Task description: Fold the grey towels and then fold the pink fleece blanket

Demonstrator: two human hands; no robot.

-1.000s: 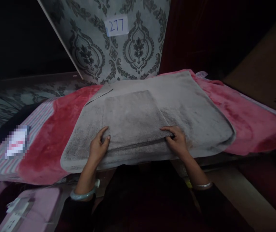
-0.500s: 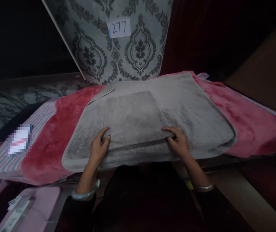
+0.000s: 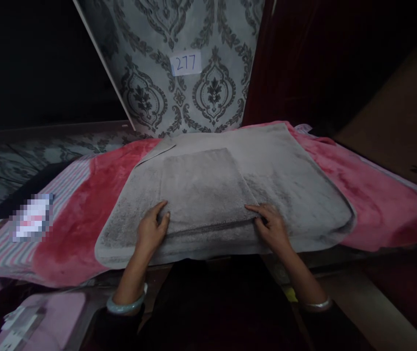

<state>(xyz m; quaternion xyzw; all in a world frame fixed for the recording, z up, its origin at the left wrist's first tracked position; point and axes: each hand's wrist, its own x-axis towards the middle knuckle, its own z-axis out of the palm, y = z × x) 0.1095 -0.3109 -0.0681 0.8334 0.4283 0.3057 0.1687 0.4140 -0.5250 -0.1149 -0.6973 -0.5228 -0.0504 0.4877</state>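
A folded grey towel lies flat on a larger grey plush cloth. At the towel's near left corner rests my left hand, thumb and forefinger apart along its edge. My right hand touches the near right corner, its forefinger stretched over the top and its thumb lower at the edge. Neither hand is closed around the fabric. The remaining fingers of both hands are partly hidden. The large cloth's far left corner is turned over.
Under the grey cloth spreads a red and pink blanket, with striped fabric at the left. Behind stand a patterned wall with a paper marked 277 and a dark screen. A cardboard box is at the right.
The view has tilted up a little, so everything sits lower in the picture. Both hands keep nearly the same places at the towel's corners.
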